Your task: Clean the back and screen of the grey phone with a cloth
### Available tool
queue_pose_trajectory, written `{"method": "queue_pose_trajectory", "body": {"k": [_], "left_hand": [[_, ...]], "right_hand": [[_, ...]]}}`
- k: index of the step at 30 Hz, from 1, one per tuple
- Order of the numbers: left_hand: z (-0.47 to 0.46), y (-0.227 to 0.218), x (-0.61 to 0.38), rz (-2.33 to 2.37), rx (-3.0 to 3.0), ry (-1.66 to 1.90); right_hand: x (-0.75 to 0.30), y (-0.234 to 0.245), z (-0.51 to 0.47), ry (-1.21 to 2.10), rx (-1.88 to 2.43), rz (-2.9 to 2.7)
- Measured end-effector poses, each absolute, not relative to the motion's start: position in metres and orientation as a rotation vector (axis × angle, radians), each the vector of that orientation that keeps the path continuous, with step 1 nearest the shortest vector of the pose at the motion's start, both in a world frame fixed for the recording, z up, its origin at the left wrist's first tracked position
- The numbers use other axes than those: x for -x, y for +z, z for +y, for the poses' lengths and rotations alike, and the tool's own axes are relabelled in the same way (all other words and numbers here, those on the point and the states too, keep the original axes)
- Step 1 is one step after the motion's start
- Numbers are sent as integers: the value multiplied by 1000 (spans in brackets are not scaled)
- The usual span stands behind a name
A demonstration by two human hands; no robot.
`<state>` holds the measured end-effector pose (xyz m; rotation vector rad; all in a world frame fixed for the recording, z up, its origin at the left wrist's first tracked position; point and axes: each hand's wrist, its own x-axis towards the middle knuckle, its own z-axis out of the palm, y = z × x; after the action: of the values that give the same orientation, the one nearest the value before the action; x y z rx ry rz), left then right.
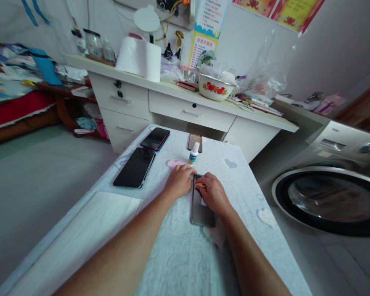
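A grey-black phone lies flat on the cloth-covered table, its long side pointing away from me. My left hand grips its upper left edge, fingers curled and thumb side against the corner. Pressed onto the upper part of the phone, my right hand has its fingers closed on a small orange cloth, which is mostly hidden. Just beyond my hands stands a small white spray bottle with a blue and yellow label.
To the left lie a large black-screened tablet and a dark phone. Behind the bottle is a brownish phone. A white desk holding a flowered bowl stands ahead. At the right is a washing machine.
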<state>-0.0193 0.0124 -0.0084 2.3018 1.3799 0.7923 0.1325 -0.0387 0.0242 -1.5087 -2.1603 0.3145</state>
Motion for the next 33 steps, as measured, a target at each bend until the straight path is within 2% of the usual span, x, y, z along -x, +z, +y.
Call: {"method": "queue_pose_trajectory", "body": {"k": [19,33], "left_hand": [[13,-10,20,1372,-2297,816],[13,-10,19,1380,-2312,811]], "right_hand": [[-138,44,-54,794,1293,-2225],[-138,22,-42,364,1502,-2086]]}}
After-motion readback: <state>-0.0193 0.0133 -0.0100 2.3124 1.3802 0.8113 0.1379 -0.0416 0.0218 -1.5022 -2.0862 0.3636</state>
